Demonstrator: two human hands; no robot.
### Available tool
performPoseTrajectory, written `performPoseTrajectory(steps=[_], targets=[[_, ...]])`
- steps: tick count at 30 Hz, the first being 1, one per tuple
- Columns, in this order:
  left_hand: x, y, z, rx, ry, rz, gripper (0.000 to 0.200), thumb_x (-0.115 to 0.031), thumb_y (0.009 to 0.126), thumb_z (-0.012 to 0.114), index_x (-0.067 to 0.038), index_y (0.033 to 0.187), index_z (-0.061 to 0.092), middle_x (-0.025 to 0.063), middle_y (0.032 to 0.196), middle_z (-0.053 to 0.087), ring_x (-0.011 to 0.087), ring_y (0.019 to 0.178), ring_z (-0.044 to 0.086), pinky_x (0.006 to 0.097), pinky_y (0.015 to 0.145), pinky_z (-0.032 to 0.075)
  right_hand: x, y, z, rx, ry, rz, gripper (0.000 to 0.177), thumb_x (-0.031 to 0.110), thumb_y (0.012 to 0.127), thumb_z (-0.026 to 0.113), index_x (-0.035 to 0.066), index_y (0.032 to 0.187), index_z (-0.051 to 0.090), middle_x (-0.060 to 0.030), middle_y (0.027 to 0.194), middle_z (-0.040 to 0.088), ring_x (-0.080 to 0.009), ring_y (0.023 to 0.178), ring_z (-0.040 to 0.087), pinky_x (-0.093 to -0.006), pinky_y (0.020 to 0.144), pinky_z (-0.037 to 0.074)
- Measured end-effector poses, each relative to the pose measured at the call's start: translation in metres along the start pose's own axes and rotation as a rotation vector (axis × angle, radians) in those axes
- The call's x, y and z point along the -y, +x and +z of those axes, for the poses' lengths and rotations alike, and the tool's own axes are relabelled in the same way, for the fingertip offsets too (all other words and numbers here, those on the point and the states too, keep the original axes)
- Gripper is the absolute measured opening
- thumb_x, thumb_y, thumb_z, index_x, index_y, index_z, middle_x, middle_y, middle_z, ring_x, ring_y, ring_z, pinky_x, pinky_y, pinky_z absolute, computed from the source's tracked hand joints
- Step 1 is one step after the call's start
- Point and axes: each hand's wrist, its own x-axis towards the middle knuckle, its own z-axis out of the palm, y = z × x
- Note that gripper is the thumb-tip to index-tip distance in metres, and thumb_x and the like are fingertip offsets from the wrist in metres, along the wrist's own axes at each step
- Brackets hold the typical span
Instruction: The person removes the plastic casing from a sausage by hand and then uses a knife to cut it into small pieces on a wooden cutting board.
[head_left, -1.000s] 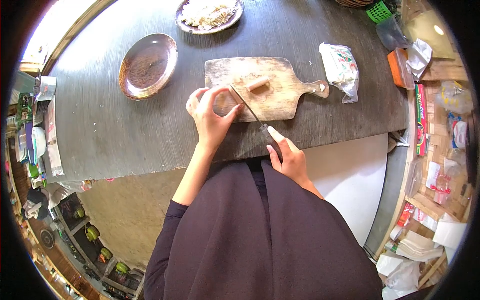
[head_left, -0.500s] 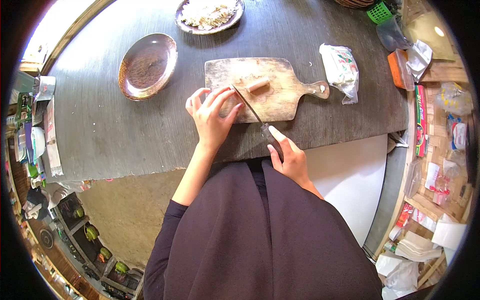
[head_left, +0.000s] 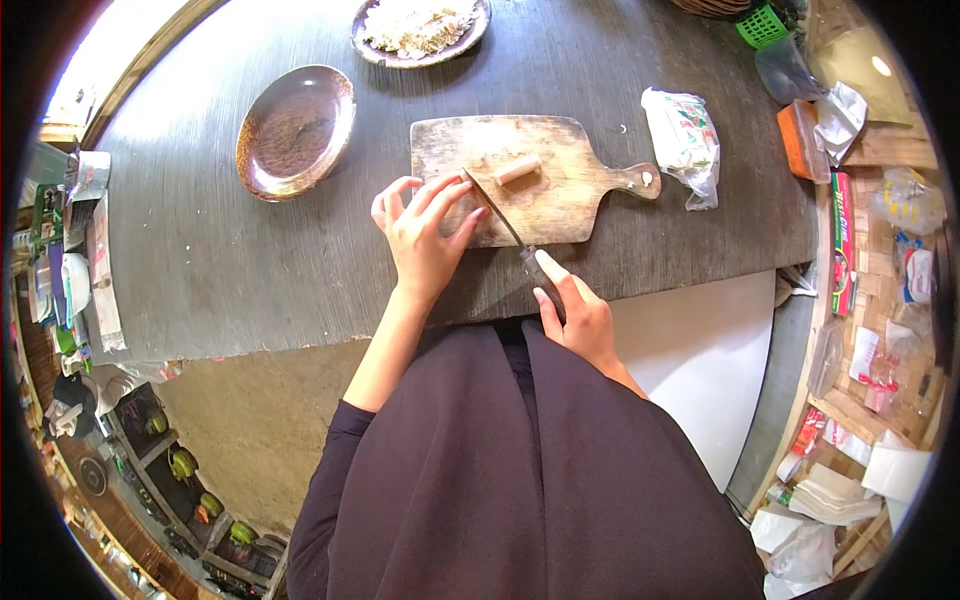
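Observation:
A wooden cutting board (head_left: 560,215) with a handle lies near the table's front edge. On it rests a short, pinkish-brown sausage (head_left: 517,170). My right hand (head_left: 578,315) is closed around the dark handle of a knife (head_left: 505,222), its blade slanting up and left across the board just left of the sausage. My left hand (head_left: 422,228) bends over the board's left part, thumb and fingertips drawn in beside the blade. What those fingers grip is hidden, and I cannot tell what it is.
An oval brown plate (head_left: 297,135) stands left of the board. Behind it is a plate of pale shredded food (head_left: 415,28). A white plastic packet (head_left: 682,140) lies right of the board handle. An orange-filled container (head_left: 803,142) and a green basket (head_left: 760,27) line the right edge.
Both hands and the knife stay almost in the same place. The view has shifted very slightly.

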Motion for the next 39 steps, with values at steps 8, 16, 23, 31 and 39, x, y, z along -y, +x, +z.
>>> performPoseTrajectory(steps=[8, 16, 23, 31, 39], targets=[[0.002, 0.000, 0.001, 0.002, -0.006, -0.001, 0.035, -0.030, 0.076, 0.083, -0.021, 0.109, 0.076, -0.0063, 0.119, 0.072, 0.0252, 0.116, 0.052, 0.0481, 0.108, 0.028, 0.002, 0.004, 0.001, 0.011, -0.025, 0.005, 0.053, 0.017, 0.091, 0.070, 0.021, 0.142, 0.057, -0.0087, 0.077, 0.060, -0.0291, 0.058, 0.062, -0.0399, 0.055, 0.053], [0.002, 0.001, -0.001, 0.007, 0.001, 0.001, 0.035, -0.031, 0.075, 0.084, -0.021, 0.108, 0.076, -0.0071, 0.118, 0.072, 0.0240, 0.114, 0.052, 0.0467, 0.107, 0.029, 0.001, 0.007, 0.004, 0.013, 0.049, 0.012, 0.053, 0.016, 0.091, 0.070, 0.019, 0.142, 0.057, -0.0125, 0.079, 0.065, -0.0319, 0.063, 0.065, -0.0412, 0.057, 0.054], [-0.001, 0.003, -0.005, 0.022, -0.003, -0.012, 0.034, -0.029, 0.074, 0.085, -0.020, 0.106, 0.078, -0.0066, 0.119, 0.074, 0.0225, 0.113, 0.054, 0.0423, 0.108, 0.028, -0.005, 0.006, 0.016, -0.011, 0.103, 0.001, 0.054, 0.014, 0.090, 0.071, 0.018, 0.142, 0.056, -0.0137, 0.078, 0.064, -0.0329, 0.063, 0.065, -0.0414, 0.057, 0.053], [-0.002, 0.002, -0.007, 0.026, 0.005, -0.014, 0.035, -0.028, 0.075, 0.086, -0.019, 0.108, 0.077, -0.0060, 0.120, 0.074, 0.0232, 0.116, 0.053, 0.0431, 0.109, 0.028, 0.010, 0.002, 0.008, 0.108, -0.093, 0.099, 0.051, 0.011, 0.091, 0.070, 0.015, 0.140, 0.058, -0.0145, 0.083, 0.063, -0.0360, 0.068, 0.064, -0.0432, 0.062, 0.053], [-0.002, 0.002, -0.009, 0.033, 0.024, -0.004, 0.035, -0.029, 0.076, 0.085, -0.020, 0.108, 0.077, -0.0057, 0.121, 0.073, 0.0252, 0.123, 0.051, 0.0449, 0.110, 0.027, -0.006, -0.007, 0.003, 0.016, -0.026, 0.011, 0.051, 0.017, 0.092, 0.069, 0.018, 0.141, 0.057, -0.0106, 0.079, 0.063, -0.0312, 0.062, 0.065, -0.0404, 0.058, 0.054]])
